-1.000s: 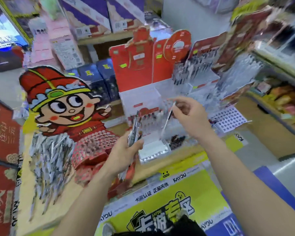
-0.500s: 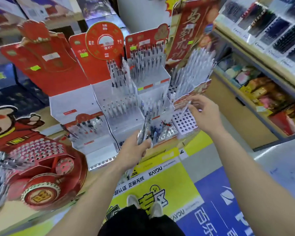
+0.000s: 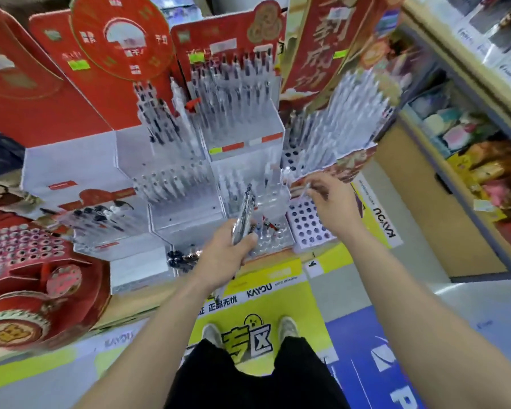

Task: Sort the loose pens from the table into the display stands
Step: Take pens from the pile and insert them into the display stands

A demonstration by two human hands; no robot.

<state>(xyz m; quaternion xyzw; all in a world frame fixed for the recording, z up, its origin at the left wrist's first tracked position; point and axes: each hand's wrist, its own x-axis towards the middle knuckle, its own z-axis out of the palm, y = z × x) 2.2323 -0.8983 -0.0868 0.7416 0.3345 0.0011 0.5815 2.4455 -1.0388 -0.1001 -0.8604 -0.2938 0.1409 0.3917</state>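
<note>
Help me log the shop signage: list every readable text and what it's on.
"KAYOU": white strip.
"正品无忧": same white strip.
"KAYOU": sideways strip at right.
"区": yellow banner.
"到成功": tall red banner.
Labels on the display stands: too blurred.

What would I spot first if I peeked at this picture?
Probably the tall red display stands across the back, packed with upright clear pens. Next, in the middle, the left hand grips a bundle of pens. To its right, the right hand pinches a single pen above a white tray of holes.
</note>
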